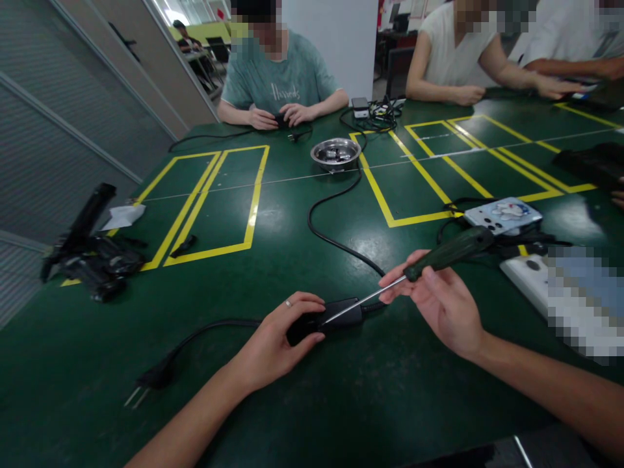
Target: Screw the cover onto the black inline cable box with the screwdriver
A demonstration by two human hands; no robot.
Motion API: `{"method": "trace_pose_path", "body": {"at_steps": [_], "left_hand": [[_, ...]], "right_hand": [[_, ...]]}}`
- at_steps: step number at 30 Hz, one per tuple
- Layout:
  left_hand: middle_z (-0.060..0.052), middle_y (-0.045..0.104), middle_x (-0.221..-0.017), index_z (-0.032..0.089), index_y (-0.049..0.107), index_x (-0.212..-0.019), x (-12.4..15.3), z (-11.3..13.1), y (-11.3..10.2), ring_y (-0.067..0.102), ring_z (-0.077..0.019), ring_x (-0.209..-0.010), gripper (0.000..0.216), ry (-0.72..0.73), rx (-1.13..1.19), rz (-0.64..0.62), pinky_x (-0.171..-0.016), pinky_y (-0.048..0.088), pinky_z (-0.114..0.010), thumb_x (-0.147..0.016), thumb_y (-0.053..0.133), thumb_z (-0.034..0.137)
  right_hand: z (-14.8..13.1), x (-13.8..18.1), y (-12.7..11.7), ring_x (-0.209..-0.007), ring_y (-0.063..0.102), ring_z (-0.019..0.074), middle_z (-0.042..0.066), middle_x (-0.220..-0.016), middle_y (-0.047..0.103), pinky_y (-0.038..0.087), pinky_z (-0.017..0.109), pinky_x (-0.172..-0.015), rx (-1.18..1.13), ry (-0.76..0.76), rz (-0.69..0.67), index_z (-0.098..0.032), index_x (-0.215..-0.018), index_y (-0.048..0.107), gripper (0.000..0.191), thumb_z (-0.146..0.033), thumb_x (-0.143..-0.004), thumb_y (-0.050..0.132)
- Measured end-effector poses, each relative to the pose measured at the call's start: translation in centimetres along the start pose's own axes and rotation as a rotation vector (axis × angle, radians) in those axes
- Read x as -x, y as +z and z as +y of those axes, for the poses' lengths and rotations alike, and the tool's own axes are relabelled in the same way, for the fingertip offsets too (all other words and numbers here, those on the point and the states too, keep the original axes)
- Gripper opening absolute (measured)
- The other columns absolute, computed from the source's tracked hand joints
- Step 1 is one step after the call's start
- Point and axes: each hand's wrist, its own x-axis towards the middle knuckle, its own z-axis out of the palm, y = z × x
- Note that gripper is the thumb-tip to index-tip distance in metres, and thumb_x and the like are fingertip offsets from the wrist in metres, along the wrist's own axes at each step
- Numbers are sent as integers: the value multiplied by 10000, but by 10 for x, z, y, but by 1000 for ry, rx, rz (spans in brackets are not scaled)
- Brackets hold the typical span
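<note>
My left hand (280, 338) rests on the near end of a black power adapter (336, 315) lying on the green table (292, 403), fingers curled over it and a ring on one finger. My right hand (439, 302) grips a screwdriver with a dark green handle (451, 250); its metal shaft runs down and left, the tip touching the adapter's top next to my left fingers. A black cable with a two-pin plug (146, 383) leaves the adapter toward the left, and another cable (331, 240) curves away up the table.
A steel bowl (335, 155) holding small parts stands mid-table among yellow tape rectangles (209, 201). Black devices (92, 253) lie at the left, a white case (504, 214) and white box (531, 273) at the right. Three other people sit across the far side, hands on the table.
</note>
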Motion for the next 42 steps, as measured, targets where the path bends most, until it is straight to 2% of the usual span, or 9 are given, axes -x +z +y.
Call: {"method": "trace_pose_path", "body": {"at_steps": [4,8,10,17,21,24,31,37,42], "left_hand": [[-54,516,-1286,284,511,-1226,0,-1,1,528,-195,-1192,327,11,-21,7,-1010,462,-381,-915,598,235],[-60,519,-1291,274,520,-1221,0,-2,1,530,-200,-1193,317,15,-27,11,-1012,463,-388,-916,598,243],[-63,519,-1294,270,522,-1222,0,-2,0,531,-204,-1194,314,14,-27,14,-1012,464,-392,-917,595,244],[-61,530,-1273,268,526,-1211,-1,-1,1,548,-196,-1169,306,22,-35,11,-997,476,-382,-915,598,241],[-58,526,-1276,269,525,-1208,-1,0,2,548,-191,-1169,302,26,-34,13,-996,476,-375,-916,597,241],[-63,527,-1279,265,529,-1208,-1,0,2,550,-194,-1168,297,23,-36,16,-993,477,-374,-918,593,242],[-78,527,-1281,253,531,-1208,-2,2,0,548,-207,-1174,295,16,-42,13,-997,479,-391,-920,590,246],[-81,525,-1271,253,526,-1206,-2,1,1,547,-212,-1167,288,32,-37,19,-987,481,-408,-924,581,236],[-62,518,-1284,272,524,-1214,-1,1,0,540,-200,-1179,306,14,-43,3,-999,475,-393,-918,592,237]], "right_hand": [[-3,3,4,-859,703,214,66,-1032,718,544,444,-806,110,-44,-37,-257,-1138,541,179,-245,-988,444],[-10,-1,3,-779,678,166,24,-902,707,540,349,-733,367,-120,21,-234,-906,595,30,-209,-907,610],[-10,-3,1,-810,668,170,21,-908,695,531,350,-755,413,-133,59,-233,-867,580,72,-206,-881,644],[-6,0,-5,-1007,643,248,92,-1172,646,484,478,-918,186,-88,-23,-241,-1250,547,326,-254,-924,539],[-13,-3,-4,-962,631,207,59,-1035,672,482,404,-885,400,-140,16,-228,-1021,668,145,-196,-898,598],[-13,-6,-3,-872,620,179,22,-922,651,482,357,-794,441,-142,38,-237,-863,616,59,-203,-858,663],[-7,-1,-3,-995,607,239,83,-1142,628,470,451,-895,121,-62,-94,-253,-1236,501,366,-306,-882,581],[-9,-2,-3,-967,625,202,61,-1096,658,500,400,-886,293,-59,-6,-262,-1182,608,262,-250,-930,538],[-7,-3,-4,-1040,622,243,73,-1176,655,489,467,-942,175,-51,-16,-273,-1317,532,433,-324,-890,582]]}}
